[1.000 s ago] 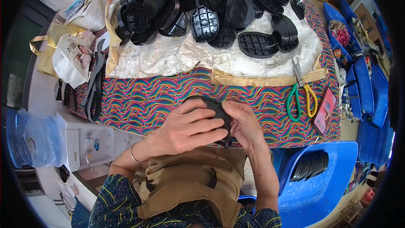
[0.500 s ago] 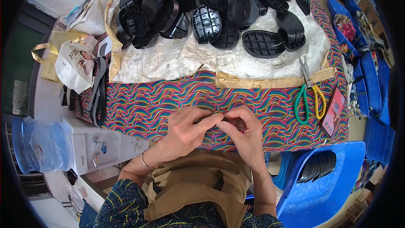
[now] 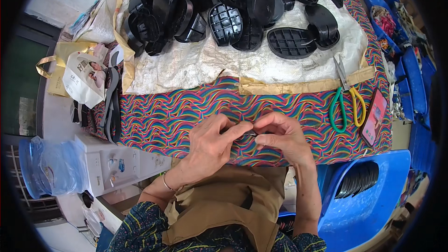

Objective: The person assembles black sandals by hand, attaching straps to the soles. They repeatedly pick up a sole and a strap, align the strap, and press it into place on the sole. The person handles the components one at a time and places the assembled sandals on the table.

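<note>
Both hands meet above the front of the patterned cloth [image 3: 154, 107]. My left hand [image 3: 212, 142] is closed, thumb and fingers pinched together around something small and dark that is mostly hidden. Against its fingertips, my right hand [image 3: 282, 137] pinches with thumb and index finger at the edge of a small dark piece [image 3: 252, 133]. What kind of piece it is cannot be made out. Beyond the hands, a heap of black ribbed shoe soles [image 3: 226, 23] lies on a white woven sheet [image 3: 172, 72].
Scissors [image 3: 343, 98] with green and yellow handles lie right of my hands, beside a phone [image 3: 374, 119]. A blue bin [image 3: 359, 210] holding a row of black pieces [image 3: 358, 179] stands lower right. Dark strips [image 3: 112, 105] lie left, above a water dispenser [image 3: 116, 163].
My right hand has shifted slightly right, its fingers spreading a little from the left hand's fingertips. My left hand keeps its pinch. The whole view has shifted slightly.
</note>
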A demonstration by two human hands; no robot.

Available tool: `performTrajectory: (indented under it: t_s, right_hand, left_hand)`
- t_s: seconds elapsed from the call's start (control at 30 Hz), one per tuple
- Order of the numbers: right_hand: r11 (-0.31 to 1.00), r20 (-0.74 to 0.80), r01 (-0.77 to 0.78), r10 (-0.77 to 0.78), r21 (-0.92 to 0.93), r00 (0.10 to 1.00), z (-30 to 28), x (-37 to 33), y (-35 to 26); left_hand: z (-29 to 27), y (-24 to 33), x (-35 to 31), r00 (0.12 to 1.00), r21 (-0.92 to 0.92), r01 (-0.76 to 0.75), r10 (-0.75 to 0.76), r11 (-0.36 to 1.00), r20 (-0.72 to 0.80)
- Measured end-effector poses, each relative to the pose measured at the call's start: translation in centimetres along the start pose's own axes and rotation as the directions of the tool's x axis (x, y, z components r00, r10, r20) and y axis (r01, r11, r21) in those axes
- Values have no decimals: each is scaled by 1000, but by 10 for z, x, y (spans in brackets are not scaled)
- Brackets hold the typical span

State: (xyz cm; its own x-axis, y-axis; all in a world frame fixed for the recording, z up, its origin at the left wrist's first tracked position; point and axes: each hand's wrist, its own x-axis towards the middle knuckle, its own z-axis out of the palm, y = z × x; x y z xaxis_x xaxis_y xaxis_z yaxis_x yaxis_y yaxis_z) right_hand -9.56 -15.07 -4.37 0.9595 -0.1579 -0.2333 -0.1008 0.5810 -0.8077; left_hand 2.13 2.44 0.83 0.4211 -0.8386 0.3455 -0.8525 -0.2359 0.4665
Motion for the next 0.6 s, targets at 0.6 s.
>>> performTrajectory:
  t_s: [0.6]
  right_hand:
    - [-374, 454, 268, -615, -888, 645, 23, -2, 9]
  left_hand:
    - [0, 17, 4, 997, 77, 75, -76, 994, 12]
